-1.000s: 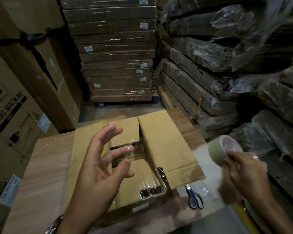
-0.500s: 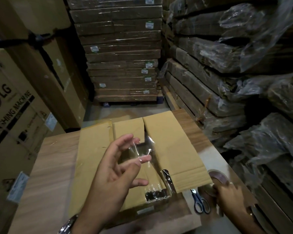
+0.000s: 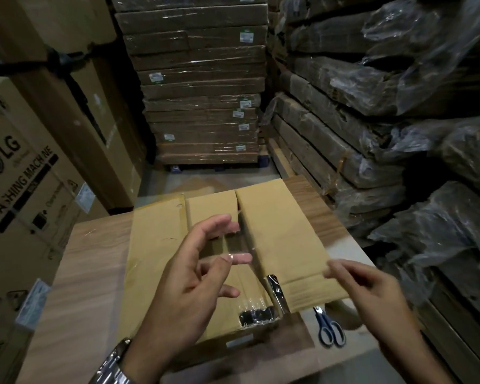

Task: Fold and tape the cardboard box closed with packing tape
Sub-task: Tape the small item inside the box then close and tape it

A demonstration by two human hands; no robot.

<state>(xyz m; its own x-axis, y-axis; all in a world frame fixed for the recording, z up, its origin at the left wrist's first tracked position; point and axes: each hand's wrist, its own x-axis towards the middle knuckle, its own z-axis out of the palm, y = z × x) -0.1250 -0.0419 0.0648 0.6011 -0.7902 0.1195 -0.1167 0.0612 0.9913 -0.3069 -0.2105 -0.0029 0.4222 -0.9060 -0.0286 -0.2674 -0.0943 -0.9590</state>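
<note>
A flat brown cardboard box lies on the wooden table with its top flaps spread open; shiny remnants of old tape cling to its near edge. My left hand hovers over the box's middle and holds a short strip of clear tape stretched between its fingertips. My right hand is blurred above the right flap's near corner, with straight fingers pointing left toward the strip and nothing in it. The tape roll is out of sight.
Blue-handled scissors lie on the table just right of the box. A large washing machine carton stands at the left. Stacks of wrapped flat cartons rise behind, and plastic-covered bundles crowd the right.
My right hand lowered the tape roll to the table's right side, let it go, then rose empty toward my left hand. My left hand kept the strip above the box.
</note>
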